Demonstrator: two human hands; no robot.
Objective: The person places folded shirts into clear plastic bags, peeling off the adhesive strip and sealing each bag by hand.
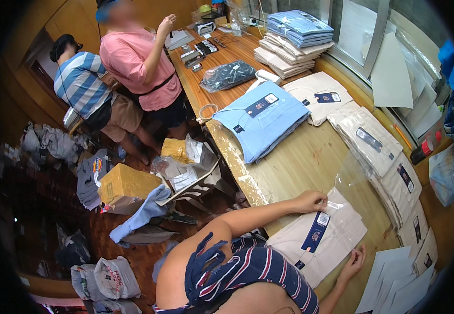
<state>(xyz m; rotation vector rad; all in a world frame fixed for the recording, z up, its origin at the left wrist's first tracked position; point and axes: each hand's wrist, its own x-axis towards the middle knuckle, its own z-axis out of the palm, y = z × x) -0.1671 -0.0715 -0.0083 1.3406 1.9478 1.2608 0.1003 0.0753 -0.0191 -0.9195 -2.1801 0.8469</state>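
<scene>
A folded cream garment (337,228) with a navy hang tag (315,235) lies on the table before me. A clear plastic bag (350,180) covers its far end, while the near end lies outside the bag. At the left side of the garment, my left hand (311,201) is closed, thumb and fingers pinching the bag's edge. My right hand (357,257) rests at the opposite side of the garment, its fingers curled in at the bag's edge. A small dark tag (300,264) hangs on a string by the near end.
A light-blue folded stack (269,118) lies farther along the table. Cream folded garments (373,141) line the right side. White sheets (389,282) lie at the near right. A loaded chair (190,183) stands left of the table, where two other people (143,73) stand farther off.
</scene>
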